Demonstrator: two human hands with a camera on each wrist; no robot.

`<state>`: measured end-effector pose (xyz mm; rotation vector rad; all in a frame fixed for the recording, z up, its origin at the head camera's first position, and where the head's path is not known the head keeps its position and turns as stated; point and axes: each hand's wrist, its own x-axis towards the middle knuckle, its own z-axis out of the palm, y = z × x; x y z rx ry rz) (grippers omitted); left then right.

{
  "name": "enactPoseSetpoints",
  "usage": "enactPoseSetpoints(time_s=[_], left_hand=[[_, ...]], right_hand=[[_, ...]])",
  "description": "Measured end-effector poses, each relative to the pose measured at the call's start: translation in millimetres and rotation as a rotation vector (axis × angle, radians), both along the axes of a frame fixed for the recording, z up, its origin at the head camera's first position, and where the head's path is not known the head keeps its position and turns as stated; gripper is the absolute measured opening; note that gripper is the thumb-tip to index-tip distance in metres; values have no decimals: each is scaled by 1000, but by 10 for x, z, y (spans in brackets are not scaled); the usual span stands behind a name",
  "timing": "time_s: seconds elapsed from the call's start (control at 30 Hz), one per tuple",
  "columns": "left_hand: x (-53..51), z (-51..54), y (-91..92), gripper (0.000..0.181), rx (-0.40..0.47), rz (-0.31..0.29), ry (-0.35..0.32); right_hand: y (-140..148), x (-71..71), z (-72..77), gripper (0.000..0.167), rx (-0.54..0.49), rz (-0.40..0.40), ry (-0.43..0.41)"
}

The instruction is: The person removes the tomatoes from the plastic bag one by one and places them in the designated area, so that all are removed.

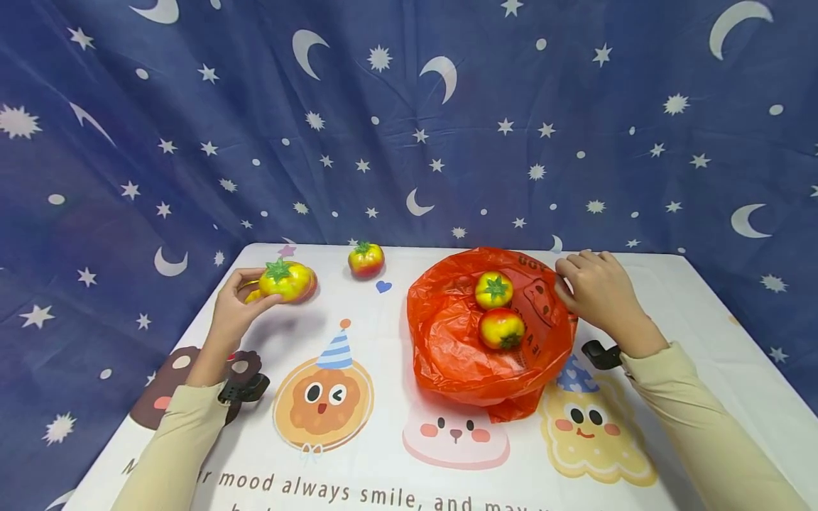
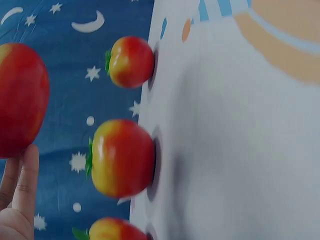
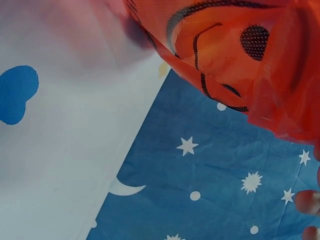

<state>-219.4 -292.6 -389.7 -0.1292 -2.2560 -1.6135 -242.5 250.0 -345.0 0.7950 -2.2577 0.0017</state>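
My left hand (image 1: 233,305) grips a yellow-and-red persimmon (image 1: 284,284) with a green leafy top, raised above the table's left side. In the left wrist view the held persimmon (image 2: 22,100) shows its red side above my fingers (image 2: 25,187). Three more persimmons stand on the table there, one of them (image 2: 122,157) in the middle. On the right, my right hand (image 1: 597,291) pinches the rim of an open red plastic bag (image 1: 447,355). Inside the bag lie two persimmons, an upper one (image 1: 494,289) and a lower one (image 1: 501,328).
One persimmon (image 1: 366,260) stands near the back edge, between the left hand and the bag. A white tablecloth (image 1: 377,355) with cartoon prints covers the table. Behind it hangs a blue curtain (image 1: 409,128) with moons and stars.
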Motion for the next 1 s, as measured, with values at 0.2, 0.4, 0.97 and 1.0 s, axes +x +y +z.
enactPoseSetpoints(time_s=[0.2,0.4,0.97,1.0], left_hand=[[76,-27,-185,45,34,17,-37],[165,-46,-354,42,4,74,-79],[284,-236,-736,62,-89,16,-299],[287,-243,-745,62,-85,9,-311]], right_hand=[[-4,8,18,10,0,0,-3],[-12,8,12,10,-4,-4,-9],[-10,8,-14,10,-3,3,-4],[-10,7,-15,10,-3,3,-4]])
